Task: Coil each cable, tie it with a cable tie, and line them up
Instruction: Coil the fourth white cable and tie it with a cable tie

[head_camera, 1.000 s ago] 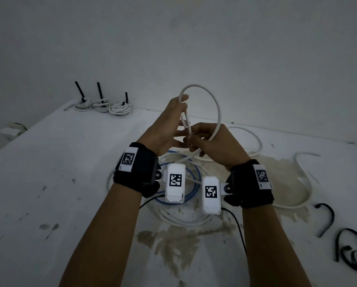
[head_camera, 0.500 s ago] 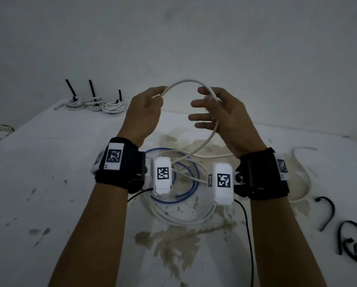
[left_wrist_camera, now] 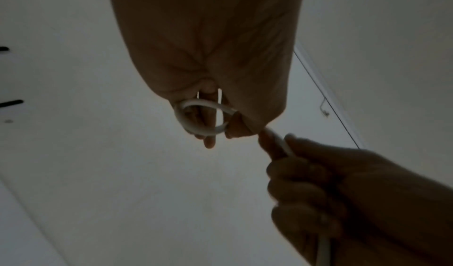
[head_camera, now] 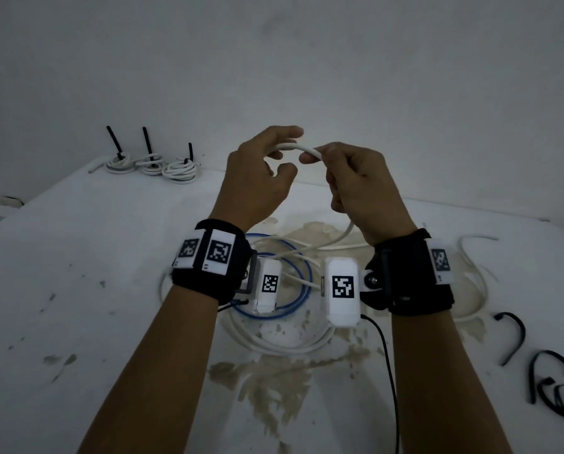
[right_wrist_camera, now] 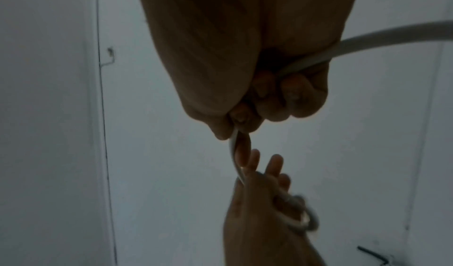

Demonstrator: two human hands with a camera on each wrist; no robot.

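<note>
A white counter (head_camera: 77, 257) carries three tied coils (head_camera: 153, 163) far left. Above it, the wide loop has shrunk: the left hand (head_camera: 257, 181) grips a small coil of white cable (left_wrist_camera: 201, 117), seen only from its wrist; the right hand (head_camera: 359, 188) grips the trailing length.

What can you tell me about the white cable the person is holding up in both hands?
The round white plastic-looking cable is smooth and bendy. Both hands hold it up in the air above the table: the left hand keeps a small loop of it around its fingers, and the right hand grips it close beside, with a short arched stretch between them. From the right hand the rest hangs down to loose cables on the white stained table.
</note>
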